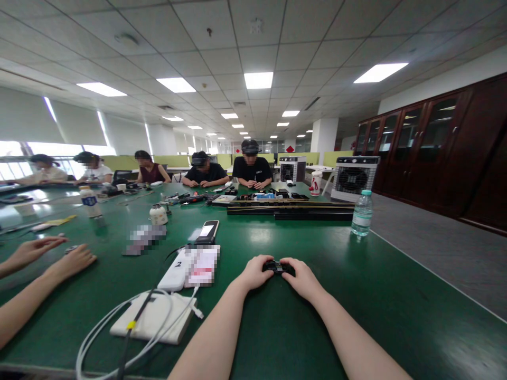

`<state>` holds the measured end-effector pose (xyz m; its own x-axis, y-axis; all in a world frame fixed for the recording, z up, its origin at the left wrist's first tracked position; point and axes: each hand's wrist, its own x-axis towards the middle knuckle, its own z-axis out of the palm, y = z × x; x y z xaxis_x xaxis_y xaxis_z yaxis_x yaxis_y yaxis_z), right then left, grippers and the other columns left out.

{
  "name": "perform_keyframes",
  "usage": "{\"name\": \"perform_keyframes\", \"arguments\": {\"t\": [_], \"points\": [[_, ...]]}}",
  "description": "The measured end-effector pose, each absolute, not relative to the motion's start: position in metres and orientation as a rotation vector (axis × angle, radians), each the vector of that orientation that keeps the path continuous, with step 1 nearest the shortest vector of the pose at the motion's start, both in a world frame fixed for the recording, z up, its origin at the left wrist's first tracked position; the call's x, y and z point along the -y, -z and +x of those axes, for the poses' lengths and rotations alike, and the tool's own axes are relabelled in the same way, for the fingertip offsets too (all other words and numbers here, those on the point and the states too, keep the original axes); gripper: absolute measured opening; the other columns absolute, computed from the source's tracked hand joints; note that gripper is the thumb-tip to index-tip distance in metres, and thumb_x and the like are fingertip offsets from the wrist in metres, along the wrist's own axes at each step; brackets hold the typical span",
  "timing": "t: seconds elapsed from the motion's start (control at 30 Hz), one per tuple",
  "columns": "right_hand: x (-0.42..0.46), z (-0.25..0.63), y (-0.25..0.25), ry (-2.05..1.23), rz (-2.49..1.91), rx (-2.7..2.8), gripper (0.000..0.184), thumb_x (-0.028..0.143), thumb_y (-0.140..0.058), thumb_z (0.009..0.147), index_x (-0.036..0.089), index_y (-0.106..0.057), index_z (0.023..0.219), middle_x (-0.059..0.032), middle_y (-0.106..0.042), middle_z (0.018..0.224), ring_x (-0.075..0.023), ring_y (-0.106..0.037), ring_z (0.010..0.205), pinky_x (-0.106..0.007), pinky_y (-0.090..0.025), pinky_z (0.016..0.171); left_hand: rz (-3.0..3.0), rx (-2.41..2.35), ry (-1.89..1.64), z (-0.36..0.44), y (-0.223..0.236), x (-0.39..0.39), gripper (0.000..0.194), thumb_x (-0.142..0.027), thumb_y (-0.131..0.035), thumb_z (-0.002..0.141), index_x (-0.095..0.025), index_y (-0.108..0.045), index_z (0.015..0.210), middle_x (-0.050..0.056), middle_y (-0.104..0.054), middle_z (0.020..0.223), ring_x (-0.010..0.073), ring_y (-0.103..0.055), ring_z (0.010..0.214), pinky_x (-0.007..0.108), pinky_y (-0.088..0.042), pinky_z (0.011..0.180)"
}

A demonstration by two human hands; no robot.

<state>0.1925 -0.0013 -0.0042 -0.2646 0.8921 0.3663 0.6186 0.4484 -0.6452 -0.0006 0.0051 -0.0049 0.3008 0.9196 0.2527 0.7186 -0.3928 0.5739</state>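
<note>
Both my hands rest on the green table (277,322), closed around a small black object with a greyish middle (278,267). My left hand (254,273) grips its left end, thumb and fingers curled about it. At the other end, my right hand (304,278) has hold of it in the same way. The fingers cover both ends, and I cannot make out what kind of thing it is. Left of my hands lie a phone with a pinkish screen (205,266), a white power bank marked 2 (174,270) and a dark phone (208,232).
A co-worker's hands (75,261) rest at the left. Nearer me, a white cable (85,343) loops over a cream notebook (158,322). A water bottle (362,215) stands near the right edge. Black bars (312,215) lie farther back, with people seated beyond.
</note>
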Motion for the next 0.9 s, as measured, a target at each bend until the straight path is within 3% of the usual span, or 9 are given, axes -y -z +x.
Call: {"name": "perform_keyframes", "arguments": {"t": [0.2,0.63,0.9], "points": [[-0.0006,0.1932,0.0063,-0.511,-1.265,1.978,0.036,0.018,-0.061,0.069,0.026,-0.066,0.103,-0.0035,-0.068,0.109,-0.024,-0.059,0.105,-0.04,-0.042,0.097,2.173,-1.49,-0.792,0.0005,0.0022,-0.0017,0.054,-0.03,-0.067,0.073,-0.02,-0.055,0.124,0.008,-0.06,0.124,0.0261,-0.054,0.115,0.037,-0.041,0.102],[0.0005,0.1927,0.0063,-0.498,-1.292,1.96,0.037,0.02,-0.061,0.07,0.025,-0.065,0.107,-0.0048,-0.068,0.108,-0.0241,-0.059,0.105,-0.04,-0.043,0.095,2.264,-1.506,-0.771,0.0009,0.0015,-0.0027,0.042,-0.027,-0.064,0.077,-0.019,-0.058,0.118,0.008,-0.063,0.116,0.0248,-0.056,0.107,0.035,-0.044,0.096],[0.0006,0.1924,0.004,-0.478,-1.319,2.004,0.036,0.02,-0.059,0.073,0.024,-0.064,0.108,-0.0053,-0.068,0.11,-0.0243,-0.058,0.106,-0.039,-0.042,0.096,2.412,-1.591,-0.706,0.0039,-0.0045,0.001,0.041,-0.031,-0.062,0.079,-0.019,-0.058,0.118,0.008,-0.062,0.118,0.028,-0.053,0.112,0.043,-0.035,0.103]]}}
